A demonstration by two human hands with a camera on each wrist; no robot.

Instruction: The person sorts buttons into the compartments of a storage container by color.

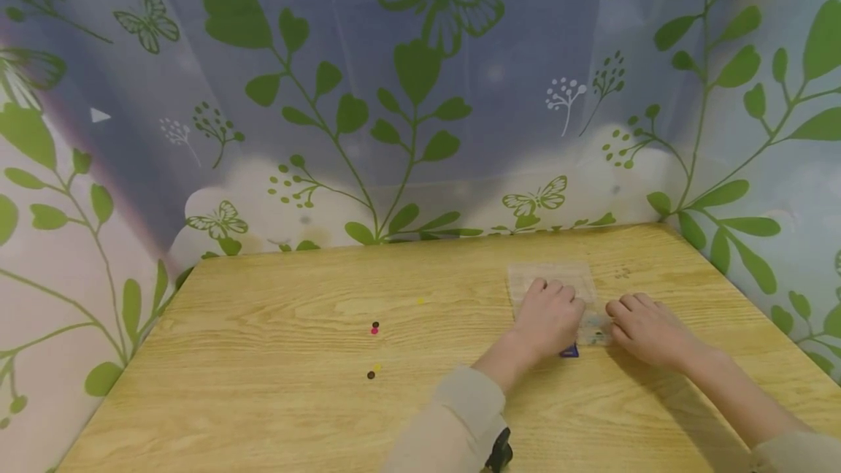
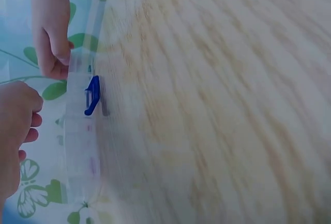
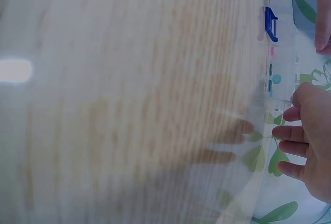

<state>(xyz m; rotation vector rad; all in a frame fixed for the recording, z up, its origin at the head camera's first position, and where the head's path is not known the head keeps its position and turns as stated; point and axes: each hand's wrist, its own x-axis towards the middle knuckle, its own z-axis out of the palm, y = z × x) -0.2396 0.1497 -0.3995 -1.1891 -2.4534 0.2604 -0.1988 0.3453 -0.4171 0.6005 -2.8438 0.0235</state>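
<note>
A clear plastic compartment box [image 1: 594, 339] lies on the right half of the table, a blue latch [image 1: 569, 351] at its front. Its transparent lid [image 1: 552, 272] seems folded back behind it. Small coloured pieces [image 3: 276, 79] show through the box wall. Above the box, my left hand [image 1: 550, 318] has its fingers bent downward; whether the fingertips pinch anything is hidden. At the box's right end is my right hand [image 1: 650, 328], thumb side against or very near the corner. Its fingers [image 3: 292, 133] are spread and mostly straight in the right wrist view.
Left of the box lie small round button-like discs: a black disc [image 1: 376, 325] touching a pink disc [image 1: 374, 331], another black disc [image 1: 371, 375] beside a yellow disc [image 1: 377, 367], and a lone yellow disc [image 1: 421, 301]. A patterned curtain [image 1: 420, 130] surrounds the wooden table [image 1: 263, 400].
</note>
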